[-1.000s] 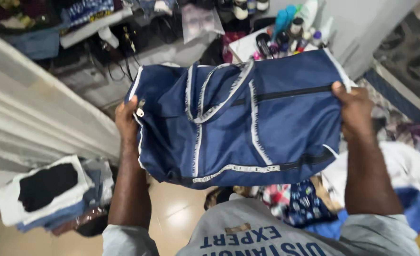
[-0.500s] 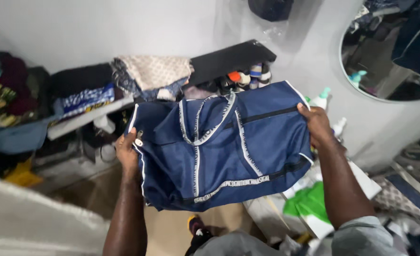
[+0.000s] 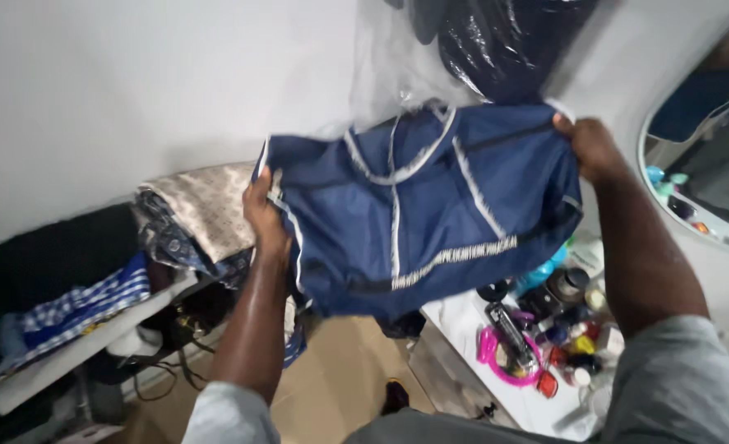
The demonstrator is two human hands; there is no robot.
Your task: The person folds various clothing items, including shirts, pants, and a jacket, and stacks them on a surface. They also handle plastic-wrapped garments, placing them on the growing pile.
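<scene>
The navy blue fabric duffel bag with white-trimmed straps (image 3: pixel 418 210) has risen since a moment ago, now held up before the white wall. The left hand (image 3: pixel 266 218) fingers clench its left end, the right hand (image 3: pixel 590 148) fingers its right. Its long axis runs left-right, tilted up rightward, handles uppermost, above the cluttered white desk (image 3: pixel 463 329).

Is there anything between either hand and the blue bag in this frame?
Nothing visible. The left hand grips the left end of the navy duffel bag directly, and the right hand grips its upper right corner. The bag hangs in the air in front of the white wall, above the cluttered white table.
</scene>
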